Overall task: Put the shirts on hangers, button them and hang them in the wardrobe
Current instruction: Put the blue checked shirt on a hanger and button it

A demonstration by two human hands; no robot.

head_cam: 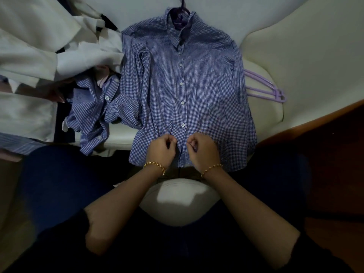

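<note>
counting two checked shirts: one gingham shirt (206, 91) lying flat and front up on the white cushion (295, 46), collar far from the person, hem nearest; one crumpled shirt (92, 107) heaping up just beside it on the left; showing small blue-and-white checks, a chest pocket, four white buttons plainly visible down the placket; carrying one dark hanger (182, 18) inside the collar, hook poking out beyond; stacking lilac hangers (264, 89) at the right edge, count unclear; pinching the front edges near the hem with left hand (161, 149) and right hand (203, 150), fingers curled; piling white garments (39, 46) at far left.
</note>
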